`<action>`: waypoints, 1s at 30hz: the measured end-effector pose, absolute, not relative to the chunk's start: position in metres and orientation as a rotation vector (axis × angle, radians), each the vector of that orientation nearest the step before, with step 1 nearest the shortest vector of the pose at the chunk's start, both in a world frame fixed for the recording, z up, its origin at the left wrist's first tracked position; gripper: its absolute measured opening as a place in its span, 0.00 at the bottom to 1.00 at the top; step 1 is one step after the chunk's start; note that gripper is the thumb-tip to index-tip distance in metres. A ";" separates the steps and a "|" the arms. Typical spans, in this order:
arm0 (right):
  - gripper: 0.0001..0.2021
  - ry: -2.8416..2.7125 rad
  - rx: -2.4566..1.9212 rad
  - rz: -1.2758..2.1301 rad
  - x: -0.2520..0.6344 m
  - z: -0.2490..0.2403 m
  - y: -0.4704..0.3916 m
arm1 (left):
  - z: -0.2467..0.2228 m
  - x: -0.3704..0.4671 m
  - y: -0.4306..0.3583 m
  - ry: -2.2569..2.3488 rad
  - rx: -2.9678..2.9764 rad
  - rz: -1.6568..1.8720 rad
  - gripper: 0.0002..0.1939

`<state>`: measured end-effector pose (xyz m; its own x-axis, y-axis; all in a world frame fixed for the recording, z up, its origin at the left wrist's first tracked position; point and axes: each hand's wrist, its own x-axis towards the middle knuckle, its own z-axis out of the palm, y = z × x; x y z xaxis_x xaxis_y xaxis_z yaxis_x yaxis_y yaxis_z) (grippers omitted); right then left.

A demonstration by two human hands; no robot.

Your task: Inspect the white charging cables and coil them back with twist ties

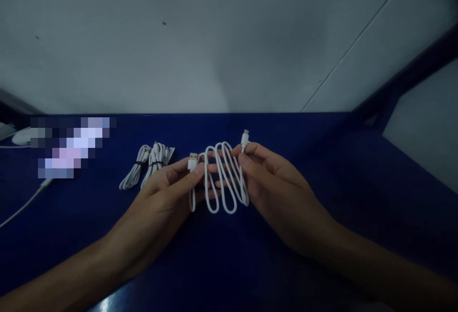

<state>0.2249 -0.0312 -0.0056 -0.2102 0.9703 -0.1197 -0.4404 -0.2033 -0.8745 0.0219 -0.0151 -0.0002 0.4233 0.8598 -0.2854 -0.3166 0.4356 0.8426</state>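
Note:
A white USB cable (221, 178) is stretched between my two hands above the blue table, folded back and forth into several upright loops. My left hand (166, 192) pinches its left end, where the flat USB plug (193, 160) points up beyond the thumb. My right hand (275, 183) is closed on the other end, thumb on the cable, with the smaller plug (245, 138) sticking up above the fingertips. Fingers of both hands show partly behind the loops. Just beyond my left hand lie bundled white cables (157, 157), tied with black bands and partly hidden by that hand.
At the left, a pixelated bright object (77, 147) lies on the blue table (279, 274) with a white cord (25, 207) running from it. A white rounded item (22, 136) sits at the far left. A pale wall (214, 40) rises behind the table.

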 end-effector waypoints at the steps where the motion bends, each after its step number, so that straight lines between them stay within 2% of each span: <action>1: 0.05 -0.880 -0.866 1.653 0.225 -0.005 -0.031 | -0.002 0.021 -0.015 0.800 0.793 0.825 0.16; 6: 0.06 -0.914 -0.843 1.672 0.225 -0.001 -0.032 | -0.001 0.024 -0.016 0.816 0.772 0.891 0.14; 14: 0.18 -0.805 -0.845 1.736 0.226 0.001 -0.028 | 0.005 0.029 -0.015 0.827 0.737 0.905 0.15; 20: 0.12 -0.986 -0.823 1.686 0.229 0.004 -0.025 | 0.003 0.026 -0.013 0.813 0.808 0.913 0.16; 30: 0.09 -1.390 -1.160 1.232 0.243 0.021 -0.022 | 0.014 0.026 -0.015 0.845 0.829 0.905 0.16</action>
